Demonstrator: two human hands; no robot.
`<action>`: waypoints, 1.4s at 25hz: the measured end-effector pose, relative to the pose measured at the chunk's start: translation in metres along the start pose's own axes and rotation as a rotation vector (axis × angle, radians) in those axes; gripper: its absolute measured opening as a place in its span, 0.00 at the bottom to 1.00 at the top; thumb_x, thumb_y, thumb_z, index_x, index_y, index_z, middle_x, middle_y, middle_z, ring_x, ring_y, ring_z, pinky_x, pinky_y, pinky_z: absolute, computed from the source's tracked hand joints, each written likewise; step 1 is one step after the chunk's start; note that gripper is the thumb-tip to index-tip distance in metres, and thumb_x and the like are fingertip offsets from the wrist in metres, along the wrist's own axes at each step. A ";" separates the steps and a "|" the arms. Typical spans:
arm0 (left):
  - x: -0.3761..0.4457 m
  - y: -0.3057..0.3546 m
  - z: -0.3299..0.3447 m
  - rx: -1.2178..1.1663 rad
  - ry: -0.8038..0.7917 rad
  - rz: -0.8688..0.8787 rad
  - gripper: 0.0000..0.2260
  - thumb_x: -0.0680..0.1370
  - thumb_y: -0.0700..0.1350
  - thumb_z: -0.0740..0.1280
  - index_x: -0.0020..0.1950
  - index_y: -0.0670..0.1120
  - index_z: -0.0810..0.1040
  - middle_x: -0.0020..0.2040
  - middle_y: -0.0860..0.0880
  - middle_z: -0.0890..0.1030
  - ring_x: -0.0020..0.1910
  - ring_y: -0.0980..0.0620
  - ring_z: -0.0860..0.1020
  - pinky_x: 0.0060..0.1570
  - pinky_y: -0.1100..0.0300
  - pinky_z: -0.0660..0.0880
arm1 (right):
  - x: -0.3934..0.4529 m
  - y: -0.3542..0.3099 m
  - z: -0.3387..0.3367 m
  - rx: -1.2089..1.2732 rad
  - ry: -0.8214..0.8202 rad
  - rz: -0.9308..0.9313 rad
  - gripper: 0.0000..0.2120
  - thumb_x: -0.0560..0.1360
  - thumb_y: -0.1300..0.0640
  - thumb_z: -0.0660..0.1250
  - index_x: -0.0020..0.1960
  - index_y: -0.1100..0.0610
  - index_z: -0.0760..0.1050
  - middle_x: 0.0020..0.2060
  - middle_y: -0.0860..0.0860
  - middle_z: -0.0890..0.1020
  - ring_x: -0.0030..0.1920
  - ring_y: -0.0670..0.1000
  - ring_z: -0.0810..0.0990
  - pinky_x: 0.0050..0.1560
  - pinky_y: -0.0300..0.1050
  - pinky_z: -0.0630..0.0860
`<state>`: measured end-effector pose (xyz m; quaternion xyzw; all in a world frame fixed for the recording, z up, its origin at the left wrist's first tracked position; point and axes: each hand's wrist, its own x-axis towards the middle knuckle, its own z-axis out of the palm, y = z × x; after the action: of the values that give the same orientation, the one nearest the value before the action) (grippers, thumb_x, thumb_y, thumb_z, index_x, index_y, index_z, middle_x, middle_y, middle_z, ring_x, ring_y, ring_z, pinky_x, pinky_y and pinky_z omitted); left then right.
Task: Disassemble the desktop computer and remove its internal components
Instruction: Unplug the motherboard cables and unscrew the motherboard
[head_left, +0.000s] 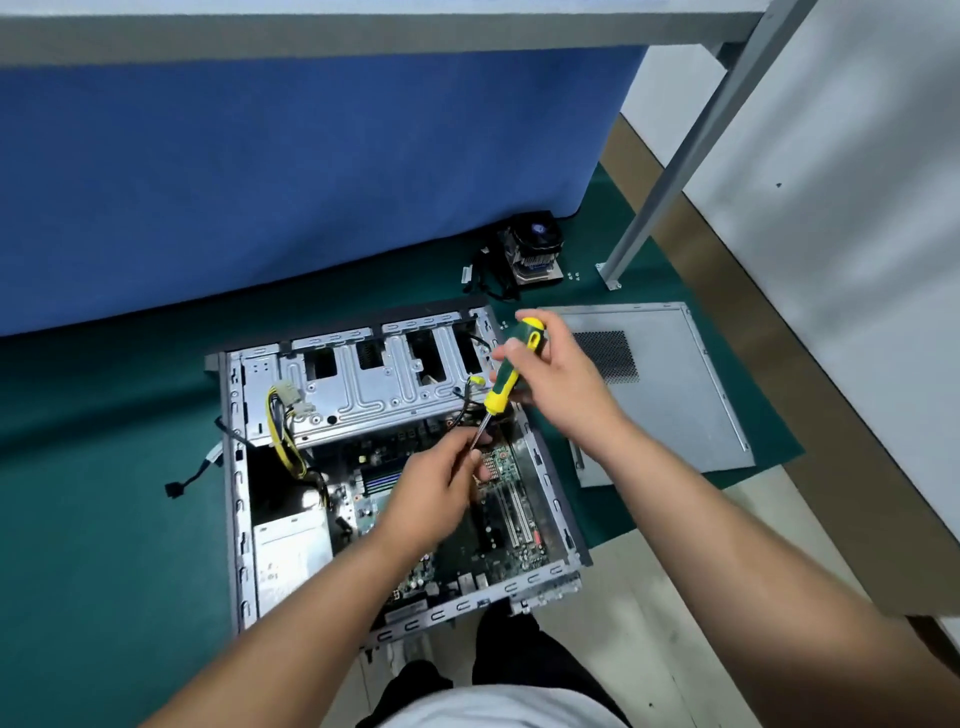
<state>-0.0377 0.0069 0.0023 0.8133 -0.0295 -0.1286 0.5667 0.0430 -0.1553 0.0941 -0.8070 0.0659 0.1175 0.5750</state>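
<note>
An open desktop case (236, 499) lies on its side on the green mat, its motherboard (498, 540) exposed. My right hand (558, 379) grips the green and yellow handle of a screwdriver (511, 371), which points down into the case. My left hand (434, 491) pinches the screwdriver's metal shaft just above the board near a small heatsink. The tip is hidden behind my fingers. A silver drive cage (363, 379) spans the case's far half, and a power supply (291, 556) sits at the near left with yellow and black cables (283, 431) running up from it.
The removed side panel (675, 405) lies flat to the right of the case. A CPU cooler with fan (535, 249) and black cables sits on the green mat (104, 467) behind, near a blue partition (285, 171). A grey table leg (670, 171) stands at right. Loose cables trail left of the case.
</note>
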 end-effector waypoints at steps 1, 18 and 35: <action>-0.002 -0.002 -0.003 0.037 -0.025 0.009 0.10 0.85 0.44 0.62 0.61 0.58 0.74 0.42 0.56 0.83 0.35 0.54 0.81 0.36 0.54 0.77 | -0.005 0.006 -0.001 -0.151 -0.005 -0.007 0.19 0.81 0.50 0.68 0.67 0.47 0.65 0.51 0.51 0.84 0.48 0.53 0.86 0.54 0.56 0.82; -0.025 -0.078 -0.087 1.043 0.135 0.044 0.28 0.82 0.63 0.48 0.83 0.63 0.48 0.83 0.56 0.51 0.82 0.53 0.49 0.80 0.48 0.46 | -0.086 0.117 -0.029 -0.871 -0.246 -0.322 0.21 0.79 0.34 0.61 0.67 0.42 0.64 0.61 0.48 0.78 0.61 0.49 0.75 0.61 0.45 0.72; -0.022 -0.082 -0.089 1.073 0.165 0.073 0.28 0.81 0.59 0.52 0.82 0.62 0.53 0.83 0.56 0.56 0.82 0.52 0.53 0.80 0.47 0.50 | -0.083 0.130 -0.035 -0.893 -0.257 -0.302 0.21 0.79 0.41 0.67 0.68 0.48 0.69 0.65 0.49 0.73 0.64 0.52 0.74 0.67 0.52 0.72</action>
<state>-0.0457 0.1218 -0.0413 0.9942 -0.0744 -0.0115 0.0764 -0.0643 -0.2337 0.0085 -0.9542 -0.1803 0.1482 0.1869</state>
